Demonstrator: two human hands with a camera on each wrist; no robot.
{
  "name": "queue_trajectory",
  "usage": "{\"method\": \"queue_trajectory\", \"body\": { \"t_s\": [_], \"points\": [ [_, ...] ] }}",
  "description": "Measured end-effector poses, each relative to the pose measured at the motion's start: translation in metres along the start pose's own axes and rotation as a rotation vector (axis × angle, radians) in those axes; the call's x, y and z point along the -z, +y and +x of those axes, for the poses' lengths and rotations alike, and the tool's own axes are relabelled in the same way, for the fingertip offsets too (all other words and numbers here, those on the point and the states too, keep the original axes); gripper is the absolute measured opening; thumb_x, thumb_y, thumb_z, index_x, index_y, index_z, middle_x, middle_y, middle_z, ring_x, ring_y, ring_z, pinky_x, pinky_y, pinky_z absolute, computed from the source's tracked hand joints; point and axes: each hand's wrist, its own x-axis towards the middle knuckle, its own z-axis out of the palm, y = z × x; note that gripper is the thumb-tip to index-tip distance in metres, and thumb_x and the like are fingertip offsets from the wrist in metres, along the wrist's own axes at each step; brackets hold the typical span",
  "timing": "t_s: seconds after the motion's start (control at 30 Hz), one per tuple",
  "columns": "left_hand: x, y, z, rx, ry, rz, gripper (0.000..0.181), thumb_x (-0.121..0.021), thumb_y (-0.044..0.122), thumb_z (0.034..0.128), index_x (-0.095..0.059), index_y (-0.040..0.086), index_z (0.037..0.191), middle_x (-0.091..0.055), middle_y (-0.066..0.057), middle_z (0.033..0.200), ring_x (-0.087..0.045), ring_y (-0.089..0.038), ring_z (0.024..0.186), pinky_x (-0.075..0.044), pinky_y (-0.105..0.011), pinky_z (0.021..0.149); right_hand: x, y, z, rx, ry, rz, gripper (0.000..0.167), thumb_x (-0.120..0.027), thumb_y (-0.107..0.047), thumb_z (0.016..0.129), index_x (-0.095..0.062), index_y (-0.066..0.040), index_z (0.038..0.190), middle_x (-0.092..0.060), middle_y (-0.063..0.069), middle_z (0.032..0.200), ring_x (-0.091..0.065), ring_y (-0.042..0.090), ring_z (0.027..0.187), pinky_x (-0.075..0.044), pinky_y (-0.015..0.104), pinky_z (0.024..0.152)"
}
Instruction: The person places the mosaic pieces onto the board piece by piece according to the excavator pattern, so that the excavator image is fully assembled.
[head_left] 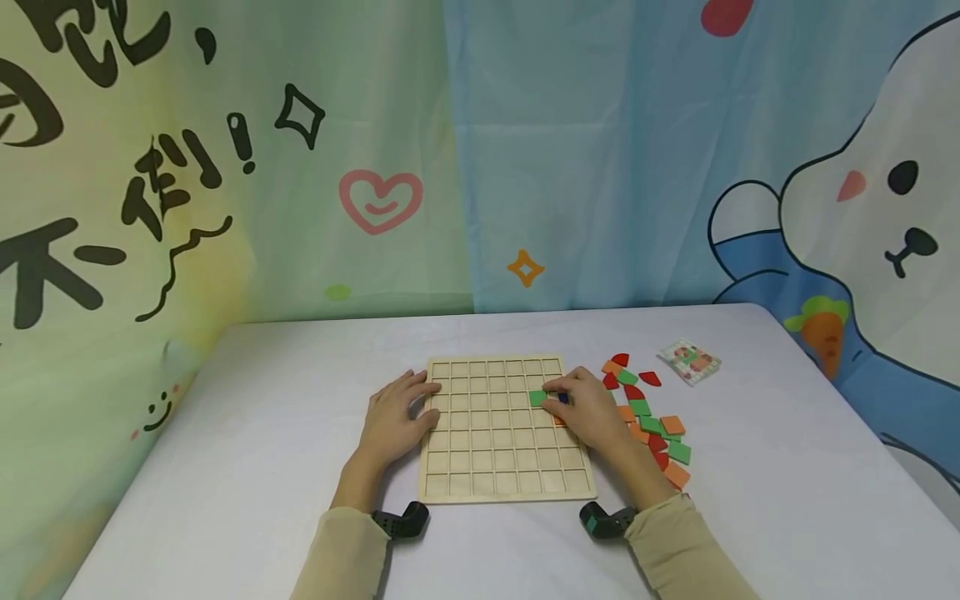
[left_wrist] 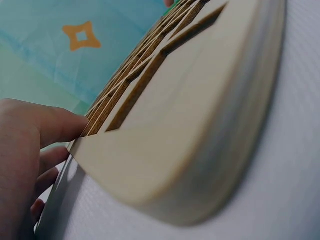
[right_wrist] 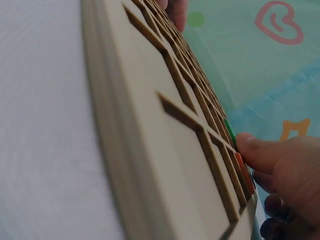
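A pale wooden grid board (head_left: pixel 492 433) lies on the table. My left hand (head_left: pixel 393 419) rests at its left edge, thumb and fingers apart; in the left wrist view the hand (left_wrist: pixel 25 150) touches the board's rim (left_wrist: pixel 145 175). Over the board's right side, my right hand (head_left: pixel 592 412) has its thumb and index fingertips by the right edge of a green square (head_left: pixel 537 398). A dark blue piece (head_left: pixel 563 398) shows between them, and an orange piece (head_left: pixel 558 421) lies below, partly covered. The right wrist view shows the thumb of the hand (right_wrist: pixel 295 170) near the orange piece (right_wrist: pixel 244 172).
Loose red, green and orange pieces (head_left: pixel 650 425) are scattered right of the board, partly behind the right forearm. Farther back on the right lies a small printed packet (head_left: pixel 689 362). A white cloth covers the table (head_left: pixel 300 358), with a printed curtain (head_left: pixel 585 167) behind.
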Motion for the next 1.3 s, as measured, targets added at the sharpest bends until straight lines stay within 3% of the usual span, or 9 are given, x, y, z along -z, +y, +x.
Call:
{"method": "queue_trajectory", "body": {
  "t_s": [0.2,0.33,0.5,0.73,0.93,1.13,1.3],
  "points": [
    [0.001,0.000,0.001,0.001,-0.003,-0.024,0.041,-0.062,0.032,0.0852,-0.062,0.019,0.124,-0.049,-0.005,0.144,-0.036,-0.026,0.139,-0.023,-0.052,0.111,0.016,0.011,0.003,0.009,0.062,0.022,0.032,-0.068,-0.027,0.087,-0.069,-0.010,0.113,-0.059,0.010,0.100,-0.054,0.020,0.083,-0.043,0.031,0.069],
    [-0.002,0.000,0.000,0.002,-0.008,-0.032,0.041,-0.062,0.032,0.0854,-0.062,0.019,0.124,-0.049,-0.005,0.143,-0.036,-0.026,0.139,-0.024,-0.053,0.111,0.043,0.044,0.001,-0.111,0.146,-0.023,0.034,-0.063,-0.026,0.090,-0.065,-0.005,0.117,-0.059,0.017,0.103,-0.052,0.027,0.084,-0.047,0.038,0.072],
    [-0.003,-0.001,-0.002,0.018,-0.007,-0.032,0.039,-0.062,0.030,0.0857,-0.063,0.020,0.124,-0.049,-0.004,0.144,-0.036,-0.025,0.140,-0.024,-0.052,0.112,0.057,0.075,-0.008,-0.214,0.124,-0.097,0.039,-0.063,-0.028,0.090,-0.064,0.001,0.116,-0.061,0.024,0.106,-0.053,0.037,0.097,-0.048,0.053,0.086],
    [0.001,-0.001,0.000,0.005,0.002,-0.038,0.039,-0.062,0.029,0.0860,-0.063,0.019,0.124,-0.050,-0.005,0.143,-0.036,-0.026,0.139,-0.024,-0.053,0.111,0.043,0.069,-0.005,-0.306,0.207,-0.171,0.039,-0.063,-0.026,0.088,-0.063,-0.002,0.118,-0.056,0.026,0.110,-0.051,0.039,0.101,-0.050,0.053,0.082],
    [-0.001,-0.002,0.000,0.014,-0.003,-0.039,0.039,-0.062,0.029,0.0861,-0.063,0.021,0.124,-0.049,-0.004,0.143,-0.035,-0.025,0.140,-0.023,-0.052,0.112,0.039,0.066,-0.004,-0.374,0.195,-0.168,0.040,-0.060,-0.025,0.088,-0.062,-0.001,0.120,-0.052,0.026,0.114,-0.049,0.039,0.104,-0.051,0.055,0.083],
    [-0.002,-0.003,0.001,0.013,-0.001,-0.028,0.038,-0.062,0.030,0.0862,-0.063,0.021,0.123,-0.049,-0.003,0.143,-0.036,-0.024,0.140,-0.024,-0.051,0.112,0.039,0.068,-0.003,-0.353,0.208,-0.143,0.039,-0.061,-0.024,0.089,-0.060,0.000,0.119,-0.053,0.024,0.111,-0.048,0.037,0.102,-0.049,0.052,0.087],
    [-0.002,-0.002,0.001,0.012,0.005,-0.019,0.038,-0.062,0.030,0.0855,-0.063,0.021,0.123,-0.050,-0.003,0.143,-0.037,-0.024,0.139,-0.024,-0.051,0.112,0.040,0.067,-0.002,-0.315,0.234,-0.108,0.033,-0.064,-0.020,0.089,-0.059,-0.002,0.116,-0.059,0.022,0.105,-0.051,0.033,0.093,-0.049,0.048,0.082]
  ]
}}
